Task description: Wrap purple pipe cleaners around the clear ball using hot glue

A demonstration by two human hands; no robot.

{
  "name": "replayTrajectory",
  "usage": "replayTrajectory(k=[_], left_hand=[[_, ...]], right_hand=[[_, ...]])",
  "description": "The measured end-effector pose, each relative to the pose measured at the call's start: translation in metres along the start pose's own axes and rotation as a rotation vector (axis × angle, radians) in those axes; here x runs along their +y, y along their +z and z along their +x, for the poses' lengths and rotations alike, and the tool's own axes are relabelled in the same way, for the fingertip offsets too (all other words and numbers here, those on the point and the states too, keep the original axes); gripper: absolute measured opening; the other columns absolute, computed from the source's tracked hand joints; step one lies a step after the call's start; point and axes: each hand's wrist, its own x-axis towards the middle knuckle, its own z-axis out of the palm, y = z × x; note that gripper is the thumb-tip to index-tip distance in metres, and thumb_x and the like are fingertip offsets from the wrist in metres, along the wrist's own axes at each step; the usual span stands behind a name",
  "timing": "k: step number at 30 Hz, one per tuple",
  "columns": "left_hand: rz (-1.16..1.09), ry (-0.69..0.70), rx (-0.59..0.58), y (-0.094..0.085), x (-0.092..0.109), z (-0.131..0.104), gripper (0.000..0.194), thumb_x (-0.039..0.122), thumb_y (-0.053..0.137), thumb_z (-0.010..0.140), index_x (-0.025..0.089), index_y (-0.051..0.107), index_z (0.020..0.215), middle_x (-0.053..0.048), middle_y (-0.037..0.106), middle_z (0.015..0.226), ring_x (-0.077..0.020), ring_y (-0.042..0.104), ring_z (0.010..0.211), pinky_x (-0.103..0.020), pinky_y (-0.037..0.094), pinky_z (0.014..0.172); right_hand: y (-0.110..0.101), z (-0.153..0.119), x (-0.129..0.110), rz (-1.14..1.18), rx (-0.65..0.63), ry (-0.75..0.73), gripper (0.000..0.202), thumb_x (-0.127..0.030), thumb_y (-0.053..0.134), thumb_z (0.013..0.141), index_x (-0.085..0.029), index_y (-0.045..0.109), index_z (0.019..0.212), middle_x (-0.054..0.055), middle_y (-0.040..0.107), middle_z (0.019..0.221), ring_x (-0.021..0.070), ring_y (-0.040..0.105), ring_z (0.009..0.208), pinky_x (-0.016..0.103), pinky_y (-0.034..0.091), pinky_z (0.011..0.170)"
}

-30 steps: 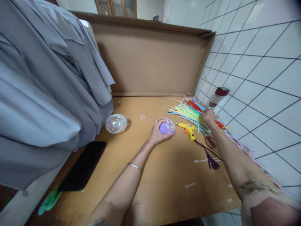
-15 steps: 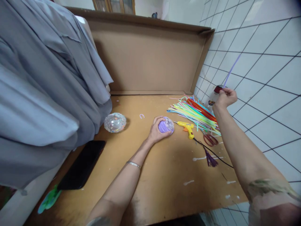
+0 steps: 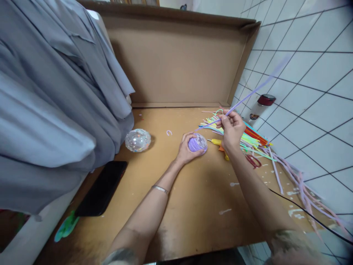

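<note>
My left hand (image 3: 186, 149) is wrapped round a purple ball (image 3: 196, 144), wound with purple strands and whitish on its upper right side. Pinched in my right hand (image 3: 231, 127) is a long purple pipe cleaner (image 3: 248, 96). Its near end is by the top of the ball; the far end is blurred against the tiles. Partly behind my right wrist lies a yellow glue gun (image 3: 216, 141), its nozzle pointing at the ball. A bundle of coloured pipe cleaners (image 3: 252, 135) spreads behind my right hand.
Left of centre sits a clear ball (image 3: 138, 140), with a small pink curved piece (image 3: 169, 133) nearby. A black phone (image 3: 102, 188) lies at the left. Red-handled scissors (image 3: 253, 161), a red-lidded jar (image 3: 260, 106) and a black cord are at right. Cardboard (image 3: 176, 62) stands behind; grey cloth hangs left.
My right hand has moved left and down with the purple pipe cleaner, bringing its near end to the ball. My left hand still holds the ball. The view has shifted slightly.
</note>
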Motion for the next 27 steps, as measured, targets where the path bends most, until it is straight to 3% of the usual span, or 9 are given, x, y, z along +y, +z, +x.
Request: replayTrajectory(k=[6,9,20,27], left_hand=[[-0.038,-0.032,0.016,-0.002,0.0,0.001,0.06,0.022,0.084,0.056,0.025,0.052,0.107,-0.008,0.055,0.12,-0.0257,0.056,0.117,-0.047,0.043,0.104],[-0.031,-0.039,0.021,-0.003,0.0,0.0,0.06,0.023,0.084,0.057,0.024,0.052,0.108,-0.008,0.055,0.122,-0.0256,0.056,0.117,-0.046,0.044,0.103],[-0.051,-0.067,0.02,0.0,-0.006,0.0,0.062,0.026,0.084,0.057,0.025,0.051,0.11,-0.008,0.054,0.123,-0.0255,0.055,0.118,-0.045,0.043,0.104],[-0.061,-0.031,0.021,-0.001,-0.005,0.001,0.061,0.025,0.085,0.056,0.024,0.052,0.108,-0.008,0.053,0.122,-0.0252,0.054,0.119,-0.045,0.042,0.105]], right_hand=[[-0.018,-0.027,-0.015,-0.254,-0.062,-0.145,0.019,-0.036,0.057,0.085,-0.02,0.061,0.094,-0.004,0.06,0.071,0.0075,0.053,0.052,0.022,0.045,0.049],[-0.024,-0.03,-0.016,-0.304,-0.017,-0.199,0.017,-0.035,0.055,0.087,-0.021,0.062,0.094,-0.001,0.062,0.077,0.0088,0.054,0.056,0.024,0.047,0.054],[-0.009,-0.041,-0.039,-0.217,-0.08,-0.218,0.015,-0.033,0.056,0.089,-0.023,0.062,0.098,-0.002,0.062,0.078,0.0096,0.057,0.058,0.025,0.051,0.055],[-0.011,-0.055,-0.02,-0.294,-0.126,-0.224,0.015,-0.031,0.056,0.089,-0.022,0.064,0.096,0.001,0.066,0.084,0.0111,0.061,0.064,0.027,0.052,0.061]])
